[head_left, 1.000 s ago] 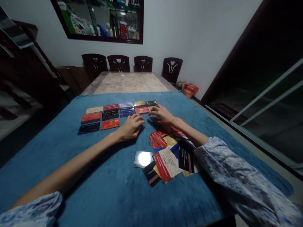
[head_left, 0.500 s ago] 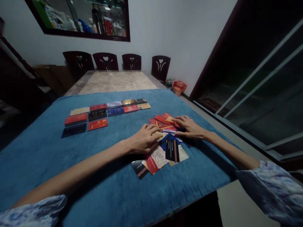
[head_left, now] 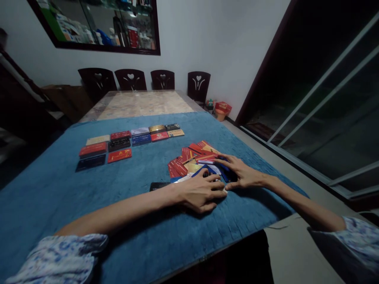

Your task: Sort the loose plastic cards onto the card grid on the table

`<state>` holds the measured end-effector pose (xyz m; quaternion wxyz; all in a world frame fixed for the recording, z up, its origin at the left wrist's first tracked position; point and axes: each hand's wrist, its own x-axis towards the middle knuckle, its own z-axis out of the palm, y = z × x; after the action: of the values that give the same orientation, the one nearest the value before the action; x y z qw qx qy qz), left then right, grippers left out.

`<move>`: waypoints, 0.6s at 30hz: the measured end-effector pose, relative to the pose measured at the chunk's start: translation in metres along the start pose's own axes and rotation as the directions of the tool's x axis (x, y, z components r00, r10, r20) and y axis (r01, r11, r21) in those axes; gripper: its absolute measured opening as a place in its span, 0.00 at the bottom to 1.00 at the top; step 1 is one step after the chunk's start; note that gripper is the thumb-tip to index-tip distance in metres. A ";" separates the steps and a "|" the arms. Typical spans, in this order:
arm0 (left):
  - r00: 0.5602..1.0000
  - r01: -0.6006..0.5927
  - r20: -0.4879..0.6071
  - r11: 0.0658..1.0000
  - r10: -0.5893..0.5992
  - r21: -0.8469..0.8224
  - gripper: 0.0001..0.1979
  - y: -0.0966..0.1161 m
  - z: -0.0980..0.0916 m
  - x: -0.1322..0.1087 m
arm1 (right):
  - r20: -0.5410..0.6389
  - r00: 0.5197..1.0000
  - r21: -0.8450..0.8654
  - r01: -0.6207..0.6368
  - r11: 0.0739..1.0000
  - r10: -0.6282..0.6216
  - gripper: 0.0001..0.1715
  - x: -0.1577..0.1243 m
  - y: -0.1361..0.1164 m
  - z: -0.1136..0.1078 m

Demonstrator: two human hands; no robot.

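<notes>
My head view takes in a long counter (head_left: 148, 103), its far end bare and pale. Over the nearer part I see a blue cloth (head_left: 44, 177). Four dark chairs (head_left: 198, 87) with heart-shaped cutouts stand past the far end. On the cloth, left of centre, I have card stacks (head_left: 120, 143) in tidy columns, navy and red nearest me. Well apart from them, to the right, lie the loose cards (head_left: 185, 161), fanned and overlapping, mostly red at the far side. My left hand (head_left: 201, 192) lies palm down over their near side, fingers parted. My right hand (head_left: 239, 171) curves around their right edge, thumb and fingers beside some dark blue cards (head_left: 227, 169); I cannot tell whether it is clamped on them. The two hands' fingertips come close together. One black card (head_left: 160, 186) shows just past my left forearm.
</notes>
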<state>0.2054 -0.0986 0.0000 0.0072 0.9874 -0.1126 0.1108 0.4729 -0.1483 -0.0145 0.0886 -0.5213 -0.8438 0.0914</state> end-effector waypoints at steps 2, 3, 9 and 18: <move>1.000 0.002 0.006 1.000 -0.002 0.015 0.17 -0.002 0.000 -0.002 | -0.019 1.000 -0.007 -0.003 1.000 0.003 0.56 0.004 0.000 0.005; 1.000 0.009 0.008 1.000 -0.009 0.024 0.17 -0.003 0.000 -0.003 | -0.027 1.000 -0.011 -0.008 1.000 0.008 0.55 0.006 0.000 0.008; 0.998 0.062 0.003 0.996 -0.062 0.058 0.17 -0.008 0.001 -0.019 | -0.065 0.998 -0.025 -0.008 1.000 0.006 0.50 0.021 -0.004 0.023; 0.992 0.122 -0.002 0.988 -0.122 0.090 0.21 -0.016 -0.007 -0.048 | -0.092 0.996 -0.077 0.013 0.997 -0.020 0.48 0.048 -0.021 0.033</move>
<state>0.1621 -0.0727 -0.0030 -0.0309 0.9920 -0.0467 0.1134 0.4255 -0.1163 -0.0384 0.1082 -0.5210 -0.8460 0.0341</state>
